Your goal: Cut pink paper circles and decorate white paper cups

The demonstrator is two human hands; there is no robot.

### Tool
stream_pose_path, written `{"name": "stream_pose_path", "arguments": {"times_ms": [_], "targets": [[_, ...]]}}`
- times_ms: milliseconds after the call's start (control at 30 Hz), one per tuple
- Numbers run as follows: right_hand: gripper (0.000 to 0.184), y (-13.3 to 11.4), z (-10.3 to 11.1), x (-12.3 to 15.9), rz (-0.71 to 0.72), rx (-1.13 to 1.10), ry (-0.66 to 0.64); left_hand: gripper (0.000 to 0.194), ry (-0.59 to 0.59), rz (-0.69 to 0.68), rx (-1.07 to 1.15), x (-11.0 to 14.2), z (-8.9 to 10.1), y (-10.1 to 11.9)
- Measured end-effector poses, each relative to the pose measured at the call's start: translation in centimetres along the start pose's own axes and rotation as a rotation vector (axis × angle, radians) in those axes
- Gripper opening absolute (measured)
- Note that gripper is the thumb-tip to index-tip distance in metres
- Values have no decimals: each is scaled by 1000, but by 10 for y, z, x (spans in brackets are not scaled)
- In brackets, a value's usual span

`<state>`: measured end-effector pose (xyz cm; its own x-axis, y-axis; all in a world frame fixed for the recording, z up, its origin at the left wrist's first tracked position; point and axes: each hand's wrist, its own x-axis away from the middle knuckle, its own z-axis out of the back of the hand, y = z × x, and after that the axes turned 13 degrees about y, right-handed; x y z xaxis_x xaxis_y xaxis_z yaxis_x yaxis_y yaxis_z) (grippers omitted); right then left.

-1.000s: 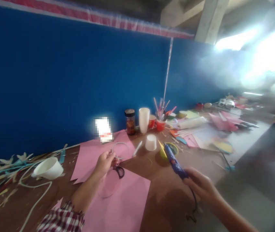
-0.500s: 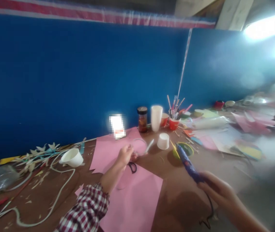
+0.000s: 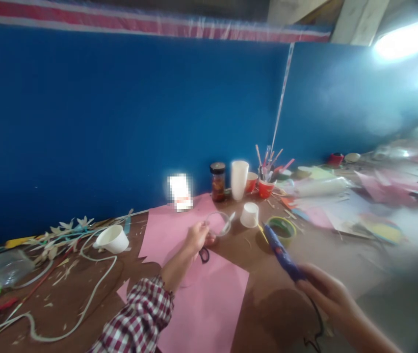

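Note:
My left hand [image 3: 196,238] pinches the edge of a clear round plastic piece [image 3: 218,224], like a thin ring or lid, above the pink paper [image 3: 212,289]. Just below the fingers, the black handle of scissors [image 3: 204,255] shows; their blades are hidden. My right hand [image 3: 321,287] is closed around the rear of a blue glue gun [image 3: 281,252], its dark cord hanging below. Its front end points toward a green and yellow tape roll [image 3: 294,230] and overlaps it in view. A small white cup [image 3: 249,214] stands upside down between the hands.
Along the blue wall stand a brown jar [image 3: 218,182], a tall white cup [image 3: 239,180] and a red cup of sticks [image 3: 267,189]. A white cup [image 3: 112,239] and a white cord [image 3: 94,294] lie left. Paper sheets [image 3: 326,215] spread right.
My left hand and the clear round piece have moved slightly right. My right hand and the glue gun have shifted a little left. Both grips stay the same.

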<state>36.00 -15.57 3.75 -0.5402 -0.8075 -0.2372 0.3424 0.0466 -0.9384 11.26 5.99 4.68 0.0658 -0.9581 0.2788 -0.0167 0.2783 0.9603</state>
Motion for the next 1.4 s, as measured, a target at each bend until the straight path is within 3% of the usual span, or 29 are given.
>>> {"name": "stream_pose_path", "arguments": {"times_ms": [167,367,467,667,800,1133,1400], "targets": [[35,2,-4,2,-40,-22,-1,9,-49,-31,8,-7,-24,14],[32,4,-3,4,-30,-53,-27,24,-104,-104,-163,-21,-53,31],[31,5,1,6,-24,-60,-20,28,-119,-183,-370,-24,-52,29],[29,12,6,7,-29,-104,-5,14,-123,-415,-802,-15,-39,12],[29,13,5,7,-36,-97,41,13,-103,-496,-972,-10,-45,5],[29,25,23,11,-40,-48,-23,27,-127,-490,-1152,-27,-84,7],[25,9,29,12,-13,-47,16,30,-182,-462,-1098,-48,-116,15]]}}
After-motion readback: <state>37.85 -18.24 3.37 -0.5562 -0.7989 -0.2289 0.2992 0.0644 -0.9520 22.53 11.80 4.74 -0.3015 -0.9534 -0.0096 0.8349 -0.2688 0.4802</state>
